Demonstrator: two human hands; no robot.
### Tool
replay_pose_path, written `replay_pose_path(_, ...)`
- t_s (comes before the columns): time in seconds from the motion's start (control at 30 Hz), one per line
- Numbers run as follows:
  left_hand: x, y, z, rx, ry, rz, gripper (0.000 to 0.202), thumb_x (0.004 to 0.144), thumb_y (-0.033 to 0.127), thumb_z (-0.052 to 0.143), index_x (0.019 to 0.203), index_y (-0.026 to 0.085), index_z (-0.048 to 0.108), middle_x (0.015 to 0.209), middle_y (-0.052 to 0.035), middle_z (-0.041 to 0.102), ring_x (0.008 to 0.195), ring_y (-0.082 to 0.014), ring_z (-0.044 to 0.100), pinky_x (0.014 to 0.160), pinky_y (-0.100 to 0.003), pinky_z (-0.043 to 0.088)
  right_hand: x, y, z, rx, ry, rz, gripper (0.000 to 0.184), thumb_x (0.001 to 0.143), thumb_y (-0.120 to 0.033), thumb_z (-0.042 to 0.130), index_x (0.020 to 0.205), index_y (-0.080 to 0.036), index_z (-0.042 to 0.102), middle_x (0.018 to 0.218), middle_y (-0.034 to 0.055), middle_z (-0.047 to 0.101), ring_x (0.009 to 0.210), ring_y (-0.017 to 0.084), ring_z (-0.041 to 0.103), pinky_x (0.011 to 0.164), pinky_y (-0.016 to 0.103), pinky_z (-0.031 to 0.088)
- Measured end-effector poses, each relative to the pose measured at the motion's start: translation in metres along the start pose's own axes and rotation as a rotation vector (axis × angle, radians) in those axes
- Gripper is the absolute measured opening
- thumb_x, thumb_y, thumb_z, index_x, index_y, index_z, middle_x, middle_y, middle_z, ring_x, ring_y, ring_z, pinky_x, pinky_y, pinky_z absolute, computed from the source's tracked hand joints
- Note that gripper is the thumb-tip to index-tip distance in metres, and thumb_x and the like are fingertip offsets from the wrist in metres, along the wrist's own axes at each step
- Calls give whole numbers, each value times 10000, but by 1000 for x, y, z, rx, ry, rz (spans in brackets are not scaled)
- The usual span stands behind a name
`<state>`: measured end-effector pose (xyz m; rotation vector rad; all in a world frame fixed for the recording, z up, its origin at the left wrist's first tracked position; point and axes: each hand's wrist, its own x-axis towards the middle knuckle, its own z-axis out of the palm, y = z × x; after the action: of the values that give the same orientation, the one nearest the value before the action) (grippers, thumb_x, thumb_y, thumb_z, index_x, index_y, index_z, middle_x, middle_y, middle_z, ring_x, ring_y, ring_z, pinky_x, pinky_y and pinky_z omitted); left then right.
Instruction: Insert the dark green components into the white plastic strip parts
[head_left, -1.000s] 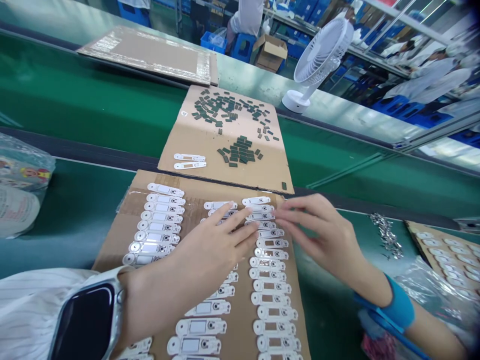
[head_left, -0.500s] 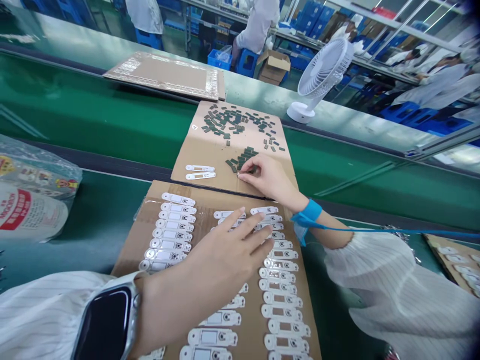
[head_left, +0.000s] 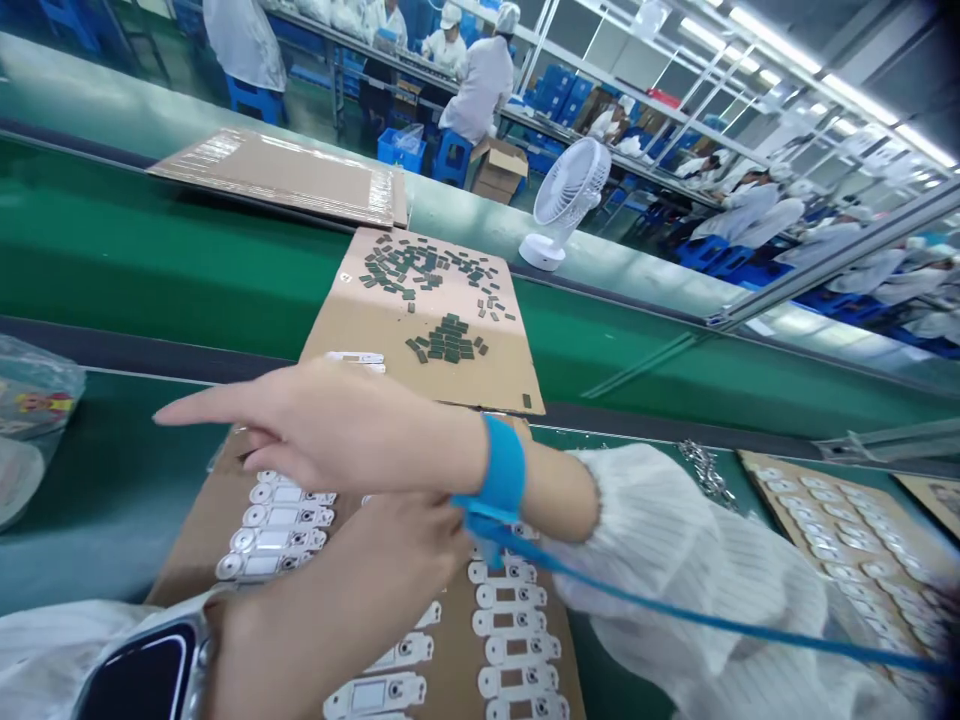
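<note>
My right hand [head_left: 345,430], with a blue wrist strap [head_left: 502,475] and cord [head_left: 675,615], reaches across to the left above the near cardboard sheet [head_left: 202,530]. Its index finger points left and the other fingers curl under; what they hold is hidden. It hovers over the left column of white plastic parts [head_left: 277,515]. My left hand [head_left: 352,600], with a watch [head_left: 142,680] on the wrist, rests on the middle rows beneath my right forearm, its fingers covered. More white parts [head_left: 517,640] lie in rows at the right. A pile of dark chips [head_left: 446,345] sits on the far cardboard [head_left: 360,330].
Scattered dark chips [head_left: 409,265] lie further back. A white fan [head_left: 562,200] stands beyond the green belt [head_left: 112,250]. A plastic bag [head_left: 30,400] lies at the left. Another sheet with parts [head_left: 825,510] and metal bits [head_left: 701,465] lie right. People work at benches behind.
My right hand left the dark chip pile and swung across to the left over the white parts, crossing above my left hand. The camera tilted up and shifted.
</note>
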<state>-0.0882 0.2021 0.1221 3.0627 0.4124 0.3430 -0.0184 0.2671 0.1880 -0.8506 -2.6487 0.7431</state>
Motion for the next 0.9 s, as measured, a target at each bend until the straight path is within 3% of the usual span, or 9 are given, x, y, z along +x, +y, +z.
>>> replay_pose_path(0.07,0,-1,-2,-9,-15,2,380,894,342,570,1239,192,520,1325,-93,504,1168,-256,515,983,-501,420,7,-2,4,-21,-48,37,617,801,23,520,1381,-143,391,785,-78,702,674,61,626,477,163,441)
replay_pose_path(0.1,0,-1,-4,-3,-21,-1,390,896,354,567,1241,181,514,1323,-101,500,1164,-260,517,975,-510,425,4,-1,4,12,-7,68,619,793,23,549,1375,-128,401,753,-70,699,668,66,633,484,153,455)
replay_pose_path(0.2,0,0,-8,7,-44,-7,380,886,259,562,1253,168,516,1323,-103,522,1197,-255,492,1016,-474,398,-25,3,-1,278,282,194,357,793,-123,673,1141,-108,595,768,-6,703,732,102,673,659,149,549)
replay_pose_path(0.27,1,-1,-12,15,-49,5,396,867,190,534,1260,149,517,1302,-96,557,1209,-258,479,1036,-451,381,-54,6,-6,503,447,319,171,776,-186,698,938,-159,652,788,-8,710,739,118,697,683,195,585)
replay_pose_path(0.43,5,-3,-24,13,-31,33,342,840,96,455,1165,104,562,1248,-110,597,1156,-270,517,933,-408,453,-114,7,-16,788,668,698,180,672,-217,784,815,-175,685,751,7,728,690,136,712,618,183,593)
replay_pose_path(0.5,6,-5,-30,-70,-75,-29,291,806,56,461,1055,130,591,1118,-94,649,1018,-245,586,806,-362,493,-127,3,-16,841,705,753,193,655,-223,805,815,-189,702,727,7,731,680,125,710,597,146,577)
replay_pose_path(0.6,9,-9,-41,-179,-138,-230,218,774,11,449,857,166,578,836,-43,656,746,-200,612,607,-305,456,-139,-5,-15,916,735,771,185,670,-223,806,828,-213,710,734,-1,737,688,116,712,599,120,566)
replay_pose_path(0.77,13,-16,-58,-451,40,-494,283,958,245,309,807,203,544,707,12,598,599,-154,550,502,-270,331,-147,-16,-15,943,733,777,164,695,-207,791,837,-221,709,715,-15,735,650,92,703,585,91,545)
replay_pose_path(0.9,13,-16,-60,-672,117,-543,320,964,398,322,793,222,527,639,58,556,525,-110,470,459,-251,261,-144,-24,-12,887,688,776,148,698,-213,774,822,-205,693,697,-4,732,630,101,700,575,115,560)
